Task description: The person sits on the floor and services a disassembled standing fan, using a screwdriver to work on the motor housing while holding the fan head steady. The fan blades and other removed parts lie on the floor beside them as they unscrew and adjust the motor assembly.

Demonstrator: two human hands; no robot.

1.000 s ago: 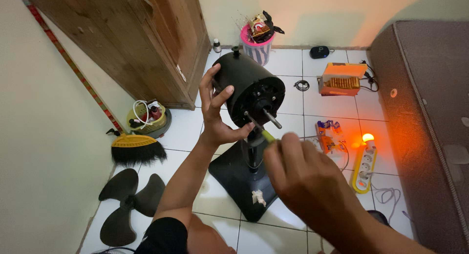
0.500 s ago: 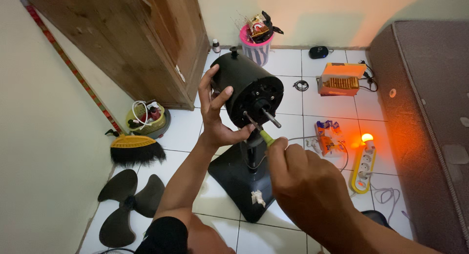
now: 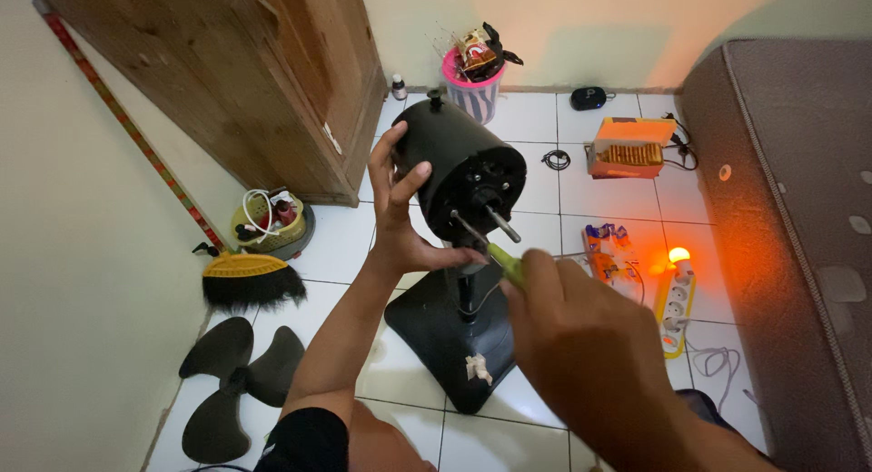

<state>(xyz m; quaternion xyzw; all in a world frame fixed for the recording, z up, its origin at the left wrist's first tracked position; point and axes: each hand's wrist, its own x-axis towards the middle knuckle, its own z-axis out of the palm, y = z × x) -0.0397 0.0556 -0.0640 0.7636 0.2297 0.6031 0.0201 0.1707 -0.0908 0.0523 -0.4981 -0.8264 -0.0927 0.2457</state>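
My left hand (image 3: 397,210) grips the side of a black fan motor housing (image 3: 459,170) that stands on a black stand with a flat base (image 3: 445,331). A metal shaft (image 3: 500,224) sticks out of the housing's face. My right hand (image 3: 581,331) is closed around a screwdriver with a yellow-green handle (image 3: 505,263), its thin tip reaching up to the housing's face just left of the shaft. A small white connector (image 3: 478,369) lies on the base.
Black fan blades (image 3: 236,372) lie on the white tiles at lower left, beside a black brush (image 3: 247,279) and a basket of cables (image 3: 271,222). A wooden cabinet (image 3: 236,81) stands behind. A power strip with an orange light (image 3: 677,295), an orange box (image 3: 629,148) and a mattress (image 3: 790,227) are at right.
My right hand has slid right and down a little, keeping the screwdriver tip at the motor face. The left hand holds the housing as before.
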